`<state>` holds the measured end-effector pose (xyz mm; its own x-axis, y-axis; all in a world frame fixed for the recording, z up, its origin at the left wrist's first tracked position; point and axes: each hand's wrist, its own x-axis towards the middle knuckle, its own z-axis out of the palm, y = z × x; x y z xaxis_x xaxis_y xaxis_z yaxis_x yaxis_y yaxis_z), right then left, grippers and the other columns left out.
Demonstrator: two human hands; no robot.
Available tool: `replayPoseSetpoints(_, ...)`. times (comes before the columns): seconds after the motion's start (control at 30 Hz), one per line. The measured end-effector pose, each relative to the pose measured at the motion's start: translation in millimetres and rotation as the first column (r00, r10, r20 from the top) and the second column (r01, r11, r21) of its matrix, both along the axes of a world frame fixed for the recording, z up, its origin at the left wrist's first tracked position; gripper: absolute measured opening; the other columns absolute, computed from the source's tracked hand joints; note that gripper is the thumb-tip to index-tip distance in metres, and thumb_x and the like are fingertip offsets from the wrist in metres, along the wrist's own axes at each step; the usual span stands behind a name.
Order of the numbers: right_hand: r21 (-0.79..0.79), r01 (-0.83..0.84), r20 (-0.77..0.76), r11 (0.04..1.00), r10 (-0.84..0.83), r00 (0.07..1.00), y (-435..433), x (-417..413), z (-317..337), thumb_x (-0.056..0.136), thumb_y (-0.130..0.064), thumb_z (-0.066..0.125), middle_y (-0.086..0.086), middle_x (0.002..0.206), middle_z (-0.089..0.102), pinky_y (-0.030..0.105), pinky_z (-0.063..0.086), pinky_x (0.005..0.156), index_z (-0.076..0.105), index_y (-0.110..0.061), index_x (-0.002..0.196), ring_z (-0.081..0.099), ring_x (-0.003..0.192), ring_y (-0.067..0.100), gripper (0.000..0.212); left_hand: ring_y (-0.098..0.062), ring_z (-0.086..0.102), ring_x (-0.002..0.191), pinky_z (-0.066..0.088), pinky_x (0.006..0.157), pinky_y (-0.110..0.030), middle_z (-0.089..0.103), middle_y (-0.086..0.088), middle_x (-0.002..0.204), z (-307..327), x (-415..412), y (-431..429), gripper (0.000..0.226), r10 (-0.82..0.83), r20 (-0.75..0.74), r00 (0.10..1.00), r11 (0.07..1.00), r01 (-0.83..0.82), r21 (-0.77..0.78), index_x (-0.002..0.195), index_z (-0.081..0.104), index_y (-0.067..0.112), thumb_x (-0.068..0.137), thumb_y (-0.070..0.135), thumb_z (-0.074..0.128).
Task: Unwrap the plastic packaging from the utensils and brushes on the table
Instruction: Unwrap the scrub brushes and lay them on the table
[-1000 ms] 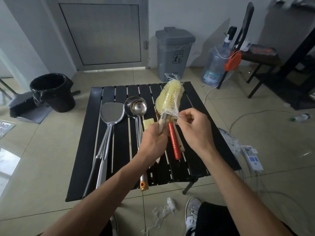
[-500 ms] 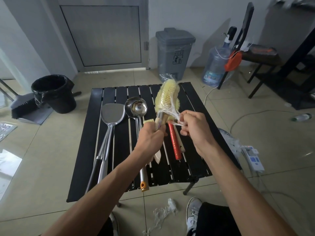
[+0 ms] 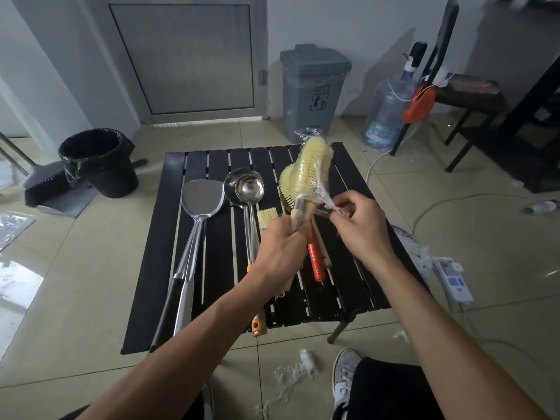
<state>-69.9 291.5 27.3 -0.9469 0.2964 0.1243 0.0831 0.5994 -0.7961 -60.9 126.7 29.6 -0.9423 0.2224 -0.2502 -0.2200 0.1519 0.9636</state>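
tiled floor point(image 3: 91, 313) at the bottom of the frame carries crumpled plastic scraps point(image 3: 291, 377), so some unwrapping looks done. above them, mid-frame, the left hand point(image 3: 281, 253) grips the yellow brush point(image 3: 309, 171) by its handle, roughly upright over the black surface point(image 3: 169, 237). the right hand point(image 3: 360, 228), just to its right, pinches the clear film point(image 3: 325, 200) below the bristles. farther up-left, the spatula point(image 3: 201, 198) and ladle point(image 3: 245, 186) look bare; film covers the brush head, so this one seems partway.

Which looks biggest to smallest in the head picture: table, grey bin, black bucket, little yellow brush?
1. Table, largest.
2. Grey bin, then black bucket: nearly alike.
3. Little yellow brush, smallest.
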Motion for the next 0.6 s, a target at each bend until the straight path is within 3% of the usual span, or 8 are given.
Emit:
replayPoseSetpoints(0.03, 0.028, 0.012, -0.012, 1.000, -0.012, 1.000, -0.4, -1.4, -0.4, 0.092, -0.014, 0.070, -0.007, 0.082, 0.068, 0.016, 0.052, 0.052, 0.071, -0.023, 0.105, 0.065, 0.064, 0.007, 0.016, -0.026, 0.053, 0.074, 0.046, 0.054, -0.032, 0.059, -0.012, 0.088, 0.4, 0.2, 0.6, 0.032, 0.001, 0.018, 1.000, 1.000, -0.001, 0.017, 0.111, 0.062, -0.002, 0.110, 0.029, 0.052)
replayPoseSetpoints(0.13, 0.074, 0.032, -0.044, 0.997, -0.029, 0.999, 0.8, -5.8, -1.2, 0.094, -0.009, 0.067, -0.011, 0.077, 0.068, 0.011, 0.044, 0.047, 0.077, -0.016, 0.105, 0.062, 0.058, 0.003, 0.016, -0.019, 0.054, 0.067, 0.045, 0.050, -0.028, 0.057, -0.012, 0.088, 2.7, -0.1, 0.6, 0.031, 0.023, 0.091, 0.996, 0.995, -0.032, 0.097, 0.116, 0.061, -0.006, 0.109, 0.023, 0.052)
replayPoseSetpoints(0.3, 0.181, 0.069, -0.155, 0.981, -0.041, 0.987, 2.0, -10.7, 3.5, 0.092, 0.000, 0.066, -0.007, 0.082, 0.067, 0.000, 0.042, 0.058, 0.078, -0.012, 0.106, 0.059, 0.069, -0.001, 0.022, -0.011, 0.054, 0.060, 0.045, 0.047, -0.024, 0.055, -0.012, 0.090, 8.8, -3.2, -2.5, 0.025, 0.018, 0.171, 0.985, 0.975, -0.055, 0.215, 0.113, 0.061, -0.007, 0.108, 0.016, 0.054)
replayPoseSetpoints(0.43, 0.230, 0.129, -0.202, 0.965, -0.082, 0.976, 9.7, -14.5, 3.3, 0.094, -0.003, 0.066, 0.005, 0.093, 0.063, 0.000, 0.040, 0.063, 0.079, -0.016, 0.102, 0.054, 0.074, 0.002, 0.020, -0.010, 0.054, 0.057, 0.044, 0.046, -0.023, 0.054, -0.013, 0.090, 10.9, -5.5, -4.7, 0.026, 0.010, 0.213, 0.977, 0.964, -0.066, 0.257, 0.115, 0.060, -0.008, 0.108, 0.016, 0.055)
replayPoseSetpoints(0.6, 0.178, 0.133, -0.221, 0.975, -0.092, 0.971, 12.2, -13.0, 4.3, 0.094, -0.010, 0.067, -0.002, 0.091, 0.050, 0.002, 0.041, 0.065, 0.079, -0.013, 0.096, 0.049, 0.071, 0.001, 0.012, -0.008, 0.054, 0.054, 0.044, 0.045, -0.022, 0.055, -0.009, 0.086, 7.5, -6.8, -5.8, 0.021, -0.003, 0.212, 0.977, 0.967, -0.051, 0.250, 0.111, 0.060, -0.004, 0.107, 0.016, 0.055)
